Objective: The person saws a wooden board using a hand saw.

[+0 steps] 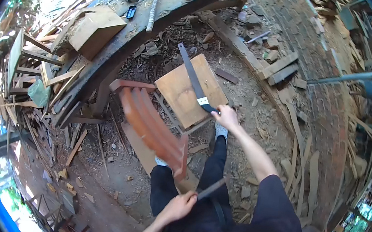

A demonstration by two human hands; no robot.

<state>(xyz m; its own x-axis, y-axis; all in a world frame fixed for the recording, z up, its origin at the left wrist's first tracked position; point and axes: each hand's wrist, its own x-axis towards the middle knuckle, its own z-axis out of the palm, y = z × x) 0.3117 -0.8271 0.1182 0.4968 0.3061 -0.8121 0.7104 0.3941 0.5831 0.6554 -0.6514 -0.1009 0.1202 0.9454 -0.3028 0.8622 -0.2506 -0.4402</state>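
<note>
In my right hand (225, 118) is the black handle of a handsaw (192, 76). Its long dark blade lies across the square wooden top of a low stool (182, 90), pointing away from me. My left hand (179, 206) is closed around one end of a flat, narrow grey strip (211, 189), held in front of my lap; its exact kind is hard to make out. Between my left hand and the stool stands a reddish-brown slatted chair back (153, 123), curved and tilted, close beside the stool's left edge.
A dark, curved workbench (160, 23) runs along the upper left, with a wooden block (95, 30) and wood pieces on it. Scrap wood (278, 67) and several offcuts litter the dirt floor. A brick path (292, 25) lies on the right.
</note>
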